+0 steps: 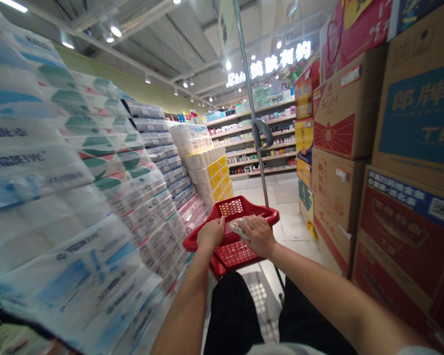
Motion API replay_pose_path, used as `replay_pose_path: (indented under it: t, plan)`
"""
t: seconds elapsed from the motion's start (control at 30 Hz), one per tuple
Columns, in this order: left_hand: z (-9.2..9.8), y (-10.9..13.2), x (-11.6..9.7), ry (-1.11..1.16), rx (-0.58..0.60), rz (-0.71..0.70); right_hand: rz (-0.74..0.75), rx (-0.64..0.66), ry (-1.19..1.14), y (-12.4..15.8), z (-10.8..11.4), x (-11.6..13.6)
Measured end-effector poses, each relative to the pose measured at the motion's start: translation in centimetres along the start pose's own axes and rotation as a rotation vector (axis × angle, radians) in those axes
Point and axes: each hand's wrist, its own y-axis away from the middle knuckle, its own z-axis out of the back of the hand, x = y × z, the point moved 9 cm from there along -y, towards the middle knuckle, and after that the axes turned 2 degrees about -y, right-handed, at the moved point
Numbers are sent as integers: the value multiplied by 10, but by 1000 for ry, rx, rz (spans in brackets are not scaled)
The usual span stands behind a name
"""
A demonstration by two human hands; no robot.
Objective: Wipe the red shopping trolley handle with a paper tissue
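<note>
A red plastic shopping cart point(229, 239) with a perforated basket stands directly in front of me. My left hand point(211, 232) is closed around the left part of its handle bar. Farther right on the same bar lies my right hand point(258, 232), fingers bent over a crumpled pale cloth point(239, 228) pressed against the handle. The cloth's underside is hidden by the fingers. A tall metal pole point(247, 64) with a grey curved hook point(263, 134) rises beside the cart's right side.
Stacked packs of tissue paper point(111, 148) line the aisle on the left. Cardboard cartons point(342, 187) are piled high along the right. Pale floor tiles point(281, 190) lead to shelves of small goods point(261, 133) at the back.
</note>
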Motion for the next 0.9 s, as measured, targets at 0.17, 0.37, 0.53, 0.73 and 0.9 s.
replay_pose_path:
  t: [0.17, 0.37, 0.53, 0.73, 0.9]
  plan:
    - [-1, -2, 1, 10, 8, 11, -223, 163, 26, -22, -7, -20]
    - [1, 0, 1, 11, 18, 31, -137, 19, 21, -8, -3, -11]
    - [2, 1, 0, 13, 24, 21, -94, 133, 28, -13, -8, -17]
    - [1, 1, -2, -1, 17, 17, -194, 127, 60, -12, -9, -28]
    - [1, 0, -1, 12, 23, 16, -3, 46, 47, -2, -1, -16]
